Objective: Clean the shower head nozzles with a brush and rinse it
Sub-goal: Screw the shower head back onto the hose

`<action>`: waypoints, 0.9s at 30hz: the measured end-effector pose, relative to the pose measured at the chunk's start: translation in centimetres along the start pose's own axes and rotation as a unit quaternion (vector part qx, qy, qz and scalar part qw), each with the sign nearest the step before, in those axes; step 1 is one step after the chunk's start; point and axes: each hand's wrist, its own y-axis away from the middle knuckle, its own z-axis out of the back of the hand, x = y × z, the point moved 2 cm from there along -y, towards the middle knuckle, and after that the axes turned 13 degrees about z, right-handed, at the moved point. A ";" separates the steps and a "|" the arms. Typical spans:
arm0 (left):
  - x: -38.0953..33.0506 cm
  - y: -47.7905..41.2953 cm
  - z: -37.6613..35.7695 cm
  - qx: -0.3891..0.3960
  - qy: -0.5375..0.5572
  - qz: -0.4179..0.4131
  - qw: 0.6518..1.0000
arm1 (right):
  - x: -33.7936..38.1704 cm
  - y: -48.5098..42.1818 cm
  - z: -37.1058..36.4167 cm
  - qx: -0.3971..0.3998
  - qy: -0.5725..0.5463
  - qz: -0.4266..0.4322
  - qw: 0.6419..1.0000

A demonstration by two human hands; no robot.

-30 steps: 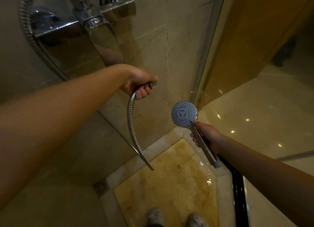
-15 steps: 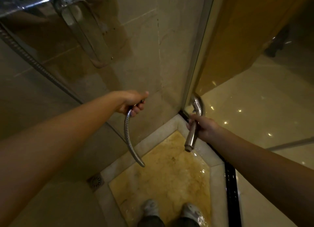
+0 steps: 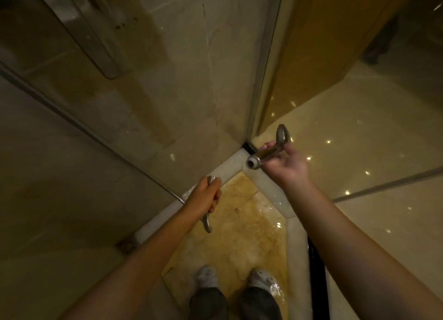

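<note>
Hands apart over wet shower floor. Right hand has fingers curled round shower head handle, open end pointing left, head edge-on beyond knuckles. Left hand fisted tight round metal hose, tip poking out below fist.

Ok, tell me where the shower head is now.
Head view, right of centre: the shower head is gripped in the right hand, over the far corner of the shower floor.
</note>
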 end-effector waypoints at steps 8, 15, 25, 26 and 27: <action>3.4 2.0 -3.7 0.014 -0.006 -0.060 0.998 | 0.2 0.9 3.4 0.077 0.144 0.018 0.986; 2.9 3.2 -4.4 0.044 -0.037 -0.105 0.993 | -0.4 2.3 4.5 0.198 0.224 0.084 0.951; 4.3 5.3 -4.6 0.101 -0.059 -0.077 0.990 | 0.1 4.3 5.7 0.260 0.342 0.113 0.896; 4.6 5.4 -4.5 0.103 -0.054 -0.068 0.991 | 0.2 4.5 5.8 0.273 0.360 0.112 0.885; 4.7 5.5 -4.4 0.100 -0.047 -0.061 0.992 | 0.4 4.7 5.9 0.287 0.380 0.113 0.872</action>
